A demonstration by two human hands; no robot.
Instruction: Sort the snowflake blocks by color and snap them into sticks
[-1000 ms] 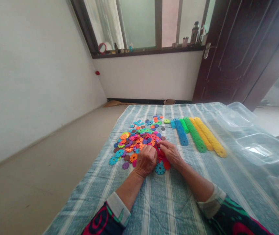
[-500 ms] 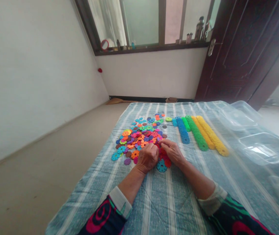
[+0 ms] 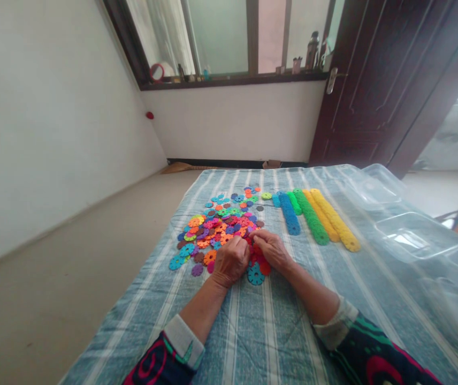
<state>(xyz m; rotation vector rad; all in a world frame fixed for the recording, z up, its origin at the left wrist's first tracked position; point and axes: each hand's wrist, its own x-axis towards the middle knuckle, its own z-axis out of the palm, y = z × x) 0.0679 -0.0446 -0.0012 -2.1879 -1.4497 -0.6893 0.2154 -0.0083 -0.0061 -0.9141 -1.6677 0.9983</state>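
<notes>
Over the near right edge of a heap of colourful notched plastic discs (image 3: 216, 235), my two hands are close together. My left hand (image 3: 231, 261) is curled into a fist, knuckles up; whatever is inside is hidden. With thumb and fingers pinched, my right hand (image 3: 271, 248) is at a red notched disc (image 3: 258, 255) among several red ones between the hands. Just below them a blue notched disc (image 3: 256, 274) lies flat on the cloth. Right of the heap lie long overlapping rows of discs: a blue row (image 3: 290, 215), a green row (image 3: 311, 218) and a yellow row (image 3: 335, 220).
A striped blue-and-white cloth (image 3: 197, 321) covers the table. Clear plastic boxes (image 3: 417, 235) stand along its right side. Beyond the table are a windowsill (image 3: 233, 81) with small items and a dark red door (image 3: 373, 96).
The whole view has shifted slightly, so the table and hands appear further left. Both hands keep nearly the same pose at the red discs.
</notes>
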